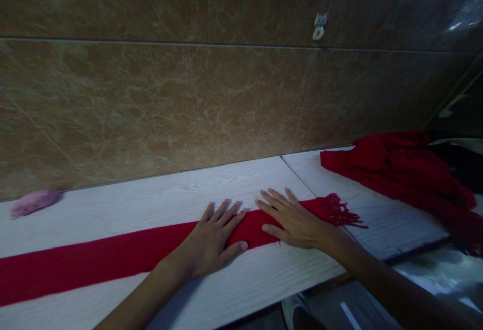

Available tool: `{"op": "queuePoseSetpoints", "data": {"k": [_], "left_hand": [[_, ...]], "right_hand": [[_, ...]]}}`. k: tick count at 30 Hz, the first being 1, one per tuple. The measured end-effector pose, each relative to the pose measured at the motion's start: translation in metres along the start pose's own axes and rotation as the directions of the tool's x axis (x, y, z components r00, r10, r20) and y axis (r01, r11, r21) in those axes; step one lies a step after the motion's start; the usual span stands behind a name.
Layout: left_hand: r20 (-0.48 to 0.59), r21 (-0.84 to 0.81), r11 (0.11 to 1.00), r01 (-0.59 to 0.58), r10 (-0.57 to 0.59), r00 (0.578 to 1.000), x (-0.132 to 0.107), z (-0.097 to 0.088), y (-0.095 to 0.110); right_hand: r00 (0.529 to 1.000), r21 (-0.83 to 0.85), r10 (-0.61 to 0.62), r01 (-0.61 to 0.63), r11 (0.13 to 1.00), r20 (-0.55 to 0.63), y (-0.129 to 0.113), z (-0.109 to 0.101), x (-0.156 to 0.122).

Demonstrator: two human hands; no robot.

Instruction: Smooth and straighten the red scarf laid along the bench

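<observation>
A long red scarf (98, 257) lies flat in a narrow strip along the white wood-grain table (211, 181), running out of view at the left. At its right end is a knotted fringe (337, 212). Palm down on the scarf, my left hand (211, 239) has its fingers spread. Just to the right, near the fringe, my right hand (290, 219) also rests flat on the fabric with fingers apart. A short stretch of red cloth shows between the two hands. Neither hand grips anything.
A heap of red fringed cloth (400, 174) lies at the table's right end beside something black. A pink bundle (35, 202) sits at the far left by the brown marbled wall (169, 103). A small white fitting (319, 26) is on the wall. Below the front edge shows a shoe (294, 310).
</observation>
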State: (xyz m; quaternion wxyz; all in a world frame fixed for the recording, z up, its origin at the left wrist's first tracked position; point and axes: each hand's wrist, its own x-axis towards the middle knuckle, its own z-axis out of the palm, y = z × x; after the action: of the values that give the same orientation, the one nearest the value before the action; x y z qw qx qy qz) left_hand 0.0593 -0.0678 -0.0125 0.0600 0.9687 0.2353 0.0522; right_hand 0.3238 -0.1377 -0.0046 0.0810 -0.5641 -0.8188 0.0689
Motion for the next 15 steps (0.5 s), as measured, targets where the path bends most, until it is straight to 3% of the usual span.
{"op": "queuePoseSetpoints", "data": {"k": [4,7,10,15], "left_hand": [[-0.091,0.049,0.998,-0.031,0.035,0.995,-0.001,0.013,-0.007],[-0.145,0.100,0.994,-0.047,0.061,0.987,0.001,0.023,-0.014],[-0.198,0.124,0.989,-0.075,0.099,0.975,0.002,0.027,-0.017],[-0.182,0.088,0.994,-0.060,0.075,0.980,0.002,0.022,-0.013]], "right_hand": [[0.992,0.064,0.053,-0.046,0.997,-0.117,-0.042,0.010,0.006],[0.989,0.122,0.056,-0.040,0.992,-0.134,-0.059,0.020,0.011],[0.989,0.120,0.081,-0.066,0.991,-0.120,-0.052,0.022,0.008],[0.980,0.021,0.174,-0.173,0.985,-0.097,-0.014,0.010,-0.019]]}}
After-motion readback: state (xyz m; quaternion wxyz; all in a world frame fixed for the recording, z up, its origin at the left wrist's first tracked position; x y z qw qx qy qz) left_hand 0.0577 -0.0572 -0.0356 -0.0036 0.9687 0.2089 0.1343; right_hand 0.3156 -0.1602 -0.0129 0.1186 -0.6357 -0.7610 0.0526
